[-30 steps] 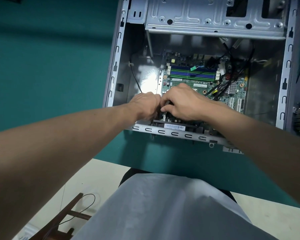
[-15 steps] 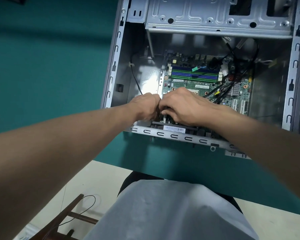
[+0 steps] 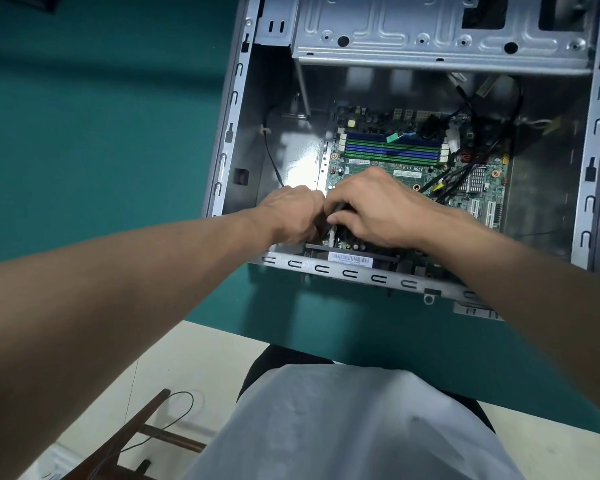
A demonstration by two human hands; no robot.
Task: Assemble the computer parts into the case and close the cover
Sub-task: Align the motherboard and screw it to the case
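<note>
Both bare forearms reach from the near side toward the far side and converge at the middle. The left hand [image 3: 291,216] is back-up, its fingers curled under and out of sight. The right hand [image 3: 378,209] lies palm down, touching the left, with its fingers bent steeply and their tips hidden. Whether either hand grips anything cannot be told.

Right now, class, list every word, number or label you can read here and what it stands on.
"A75M V 1.0", upside down, not sharp: printed on the motherboard.
Barcode sticker on the black part at the case's near rim: too small to read.
White labels on the board: blurred.
</note>
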